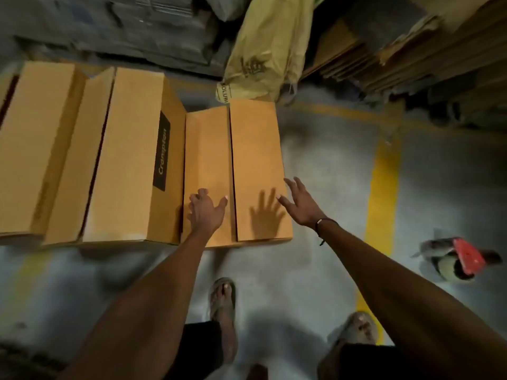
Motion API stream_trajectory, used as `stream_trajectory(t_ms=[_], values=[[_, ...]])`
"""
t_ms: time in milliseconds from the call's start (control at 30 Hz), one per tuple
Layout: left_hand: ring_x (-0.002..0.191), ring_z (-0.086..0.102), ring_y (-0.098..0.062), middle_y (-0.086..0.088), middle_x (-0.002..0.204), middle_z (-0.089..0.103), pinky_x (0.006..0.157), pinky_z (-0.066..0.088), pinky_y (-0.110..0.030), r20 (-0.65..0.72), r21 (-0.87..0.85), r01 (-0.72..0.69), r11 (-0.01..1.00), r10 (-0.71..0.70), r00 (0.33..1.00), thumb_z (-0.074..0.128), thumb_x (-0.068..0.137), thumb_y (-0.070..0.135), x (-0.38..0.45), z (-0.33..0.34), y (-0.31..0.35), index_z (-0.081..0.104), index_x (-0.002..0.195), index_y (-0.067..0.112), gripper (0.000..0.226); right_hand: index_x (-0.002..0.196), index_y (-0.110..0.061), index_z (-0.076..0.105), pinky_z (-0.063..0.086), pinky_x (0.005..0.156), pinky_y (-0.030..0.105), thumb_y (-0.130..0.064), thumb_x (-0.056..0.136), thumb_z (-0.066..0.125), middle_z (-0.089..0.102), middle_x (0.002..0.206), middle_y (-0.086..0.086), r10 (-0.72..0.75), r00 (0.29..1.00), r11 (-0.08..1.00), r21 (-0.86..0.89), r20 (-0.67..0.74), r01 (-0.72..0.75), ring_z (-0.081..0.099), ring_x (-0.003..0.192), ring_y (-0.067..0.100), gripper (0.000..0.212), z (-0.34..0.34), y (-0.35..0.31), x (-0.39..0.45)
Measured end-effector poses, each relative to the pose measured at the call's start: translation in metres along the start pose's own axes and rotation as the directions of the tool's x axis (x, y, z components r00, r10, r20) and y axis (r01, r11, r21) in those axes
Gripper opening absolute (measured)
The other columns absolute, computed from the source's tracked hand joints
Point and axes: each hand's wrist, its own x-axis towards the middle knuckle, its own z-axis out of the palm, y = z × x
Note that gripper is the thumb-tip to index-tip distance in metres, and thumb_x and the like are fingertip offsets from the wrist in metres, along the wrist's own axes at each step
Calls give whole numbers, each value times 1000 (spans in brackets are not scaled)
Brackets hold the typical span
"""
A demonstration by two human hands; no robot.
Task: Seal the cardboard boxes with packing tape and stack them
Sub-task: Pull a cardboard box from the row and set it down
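On grey concrete floor [315, 165], yellow line [382, 187]; left hand [204, 212], right hand [300, 204] spread, empty, over box [255, 149].

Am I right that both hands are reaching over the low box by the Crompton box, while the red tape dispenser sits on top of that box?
Not quite. In the head view the red tape dispenser lies on the floor, right of the low box. Both the left hand and right hand do reach over it, beside the Crompton box.
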Motion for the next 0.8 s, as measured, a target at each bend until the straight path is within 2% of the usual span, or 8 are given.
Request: stream_trajectory(t_ms=[100,200,267,367,467,633,800], values=[[135,42,-41,-19,149,37,108,39,-58,10,19,54,998,-54,998,60,97,60,21,20,-25,37,148,12,73,161,-29,25,32,120,51,-61,100,47,2,171,11,38,999,999,-22,13,-38,30,150,39,72,28,19,23],[139,36,-43,-19,152,32,111,34,-59,25,59,23,998,-25,999,61,95,63,36,37,-51,34,152,14,80,161,-35,23,32,119,57,-65,97,49,-6,171,12,88,995,996,-26,40,-87,26,149,46,75,57,35,39],[141,33,-45,-19,155,28,114,32,-62,29,62,43,997,-45,999,63,90,69,43,45,-67,32,154,17,88,160,-37,22,33,118,60,-68,95,52,-6,170,13,111,993,994,-26,47,-110,24,149,50,78,75,46,46],[144,28,-47,-19,159,21,113,31,-69,42,22,91,996,-92,995,68,82,75,45,56,-91,31,154,24,96,160,-41,15,40,112,62,-71,89,58,-3,167,15,111,992,994,-29,58,-109,30,143,54,88,99,57,48],[147,23,-46,-14,164,13,111,34,-73,16,9,57,998,-58,998,74,78,73,41,65,-108,31,155,30,98,160,-45,10,43,110,62,-68,89,62,-8,167,15,121,993,992,-43,10,-121,32,141,55,90,116,66,47],[147,19,-45,-19,163,14,110,35,-66,19,49,41,998,-41,999,77,78,71,34,67,-107,29,159,34,101,158,-48,11,45,108,60,-67,89,63,7,163,19,162,986,986,-32,-49,-163,37,137,54,89,123,71,50],[138,26,-42,-19,153,25,107,37,-57,29,132,27,991,-31,999,75,74,76,13,84,-95,28,158,35,104,158,-46,17,43,110,60,-64,90,64,12,161,19,184,978,979,-68,-97,-191,35,139,51,85,102,89,37]])
